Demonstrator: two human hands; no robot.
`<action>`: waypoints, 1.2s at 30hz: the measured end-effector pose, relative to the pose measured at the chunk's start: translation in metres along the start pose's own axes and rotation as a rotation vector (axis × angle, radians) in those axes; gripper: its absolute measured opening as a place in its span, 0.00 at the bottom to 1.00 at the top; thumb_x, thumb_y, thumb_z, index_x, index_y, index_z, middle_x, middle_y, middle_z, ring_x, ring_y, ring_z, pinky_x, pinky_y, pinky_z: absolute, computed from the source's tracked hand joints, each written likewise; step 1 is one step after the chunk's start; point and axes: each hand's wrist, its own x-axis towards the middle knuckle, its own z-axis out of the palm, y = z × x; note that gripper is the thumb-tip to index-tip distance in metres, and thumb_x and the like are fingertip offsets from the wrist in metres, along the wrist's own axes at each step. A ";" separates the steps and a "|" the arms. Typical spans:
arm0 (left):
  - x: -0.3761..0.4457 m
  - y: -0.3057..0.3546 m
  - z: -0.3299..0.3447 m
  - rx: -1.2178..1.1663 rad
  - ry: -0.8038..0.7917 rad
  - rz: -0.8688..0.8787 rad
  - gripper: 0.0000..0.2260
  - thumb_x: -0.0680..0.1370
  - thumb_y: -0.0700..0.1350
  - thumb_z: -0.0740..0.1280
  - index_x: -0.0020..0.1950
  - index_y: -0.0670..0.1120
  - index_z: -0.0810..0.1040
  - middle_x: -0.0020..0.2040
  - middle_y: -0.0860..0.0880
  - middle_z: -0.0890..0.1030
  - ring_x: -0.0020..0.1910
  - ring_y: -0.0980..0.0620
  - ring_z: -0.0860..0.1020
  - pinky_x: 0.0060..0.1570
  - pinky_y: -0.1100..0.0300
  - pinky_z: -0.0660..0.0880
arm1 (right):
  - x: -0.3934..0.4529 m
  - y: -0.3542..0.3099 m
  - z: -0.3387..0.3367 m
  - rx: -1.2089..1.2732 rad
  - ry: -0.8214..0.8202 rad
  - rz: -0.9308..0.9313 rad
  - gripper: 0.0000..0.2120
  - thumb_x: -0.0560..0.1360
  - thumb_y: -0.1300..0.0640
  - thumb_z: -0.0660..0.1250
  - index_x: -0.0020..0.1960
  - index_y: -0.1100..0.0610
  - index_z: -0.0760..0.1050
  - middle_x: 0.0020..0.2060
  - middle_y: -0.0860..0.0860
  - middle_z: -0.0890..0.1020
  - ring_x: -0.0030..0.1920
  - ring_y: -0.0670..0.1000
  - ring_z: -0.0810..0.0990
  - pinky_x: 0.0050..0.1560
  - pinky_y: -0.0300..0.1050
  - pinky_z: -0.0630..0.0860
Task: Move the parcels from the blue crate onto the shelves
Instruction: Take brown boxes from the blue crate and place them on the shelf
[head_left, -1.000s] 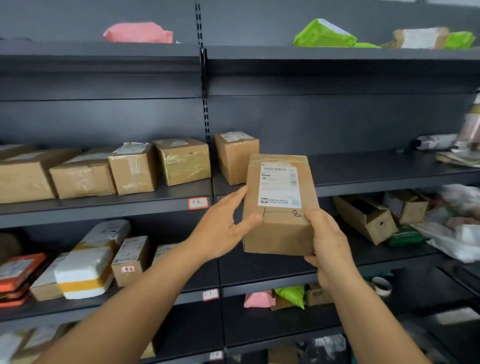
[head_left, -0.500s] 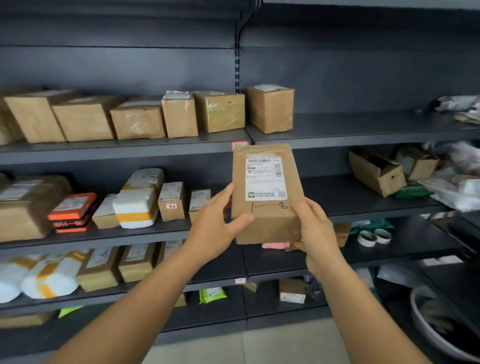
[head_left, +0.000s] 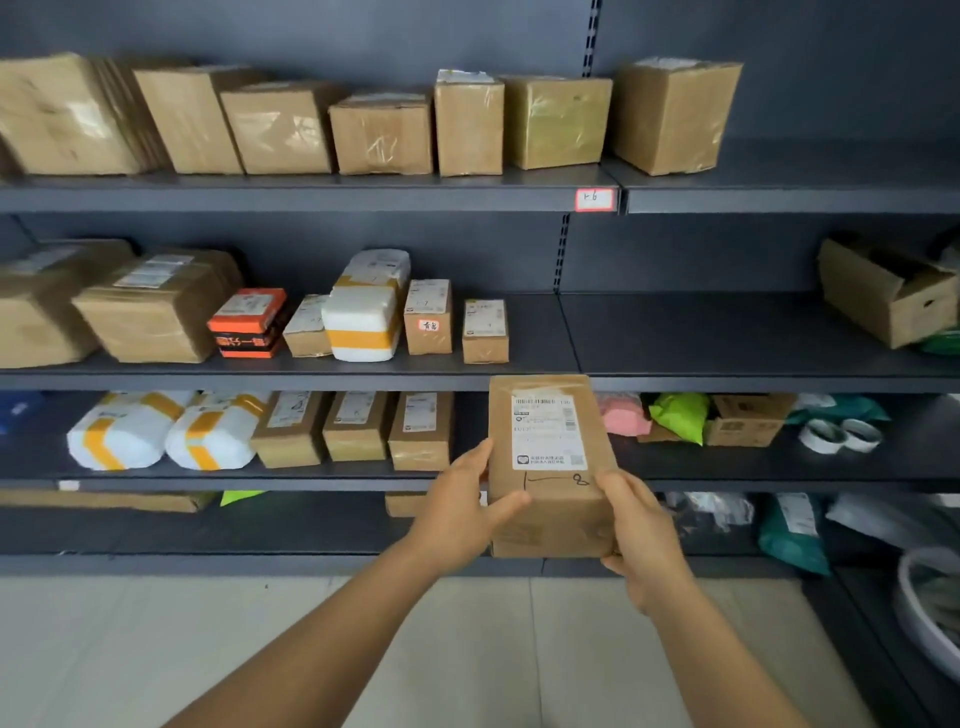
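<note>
I hold a brown cardboard parcel (head_left: 550, 467) upright with both hands, its white shipping label and a handwritten mark facing me. My left hand (head_left: 462, 506) grips its left edge and my right hand (head_left: 641, 525) grips its lower right corner. The parcel hangs in front of the dark grey shelves (head_left: 727, 343), level with the third shelf from the top. The blue crate is out of view.
The top shelf carries a row of brown boxes (head_left: 384, 132). The middle shelf has small boxes, an orange box (head_left: 248, 323) and white padded parcels (head_left: 363, 312) on its left, an open carton (head_left: 885, 293) far right. Lower shelf holds boxes, pink and green bags, tape rolls (head_left: 839, 435). A grey basin (head_left: 930, 608) sits lower right.
The view has tilted downward, so the shelves have shifted up and the floor shows. The parcel, still in both hands, now sits lower against the shelves.
</note>
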 end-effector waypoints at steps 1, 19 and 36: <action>0.002 -0.008 0.002 0.003 -0.010 -0.020 0.28 0.76 0.50 0.70 0.73 0.58 0.63 0.65 0.60 0.74 0.60 0.59 0.74 0.60 0.56 0.76 | 0.005 0.007 0.004 -0.004 -0.009 0.026 0.03 0.74 0.44 0.65 0.47 0.40 0.75 0.51 0.46 0.78 0.52 0.51 0.75 0.51 0.53 0.76; 0.187 -0.174 0.050 0.096 -0.030 -0.460 0.29 0.76 0.45 0.70 0.75 0.51 0.63 0.67 0.52 0.67 0.64 0.54 0.71 0.66 0.62 0.67 | 0.257 0.104 0.087 -0.303 -0.287 0.277 0.12 0.76 0.40 0.61 0.58 0.41 0.73 0.52 0.50 0.81 0.55 0.55 0.78 0.61 0.60 0.74; 0.320 -0.293 0.080 0.573 -0.007 -0.334 0.29 0.78 0.33 0.60 0.77 0.43 0.55 0.78 0.46 0.53 0.76 0.44 0.56 0.70 0.51 0.66 | 0.388 0.138 0.166 -0.429 -0.318 0.081 0.33 0.80 0.58 0.62 0.79 0.48 0.48 0.73 0.50 0.66 0.71 0.54 0.68 0.67 0.50 0.66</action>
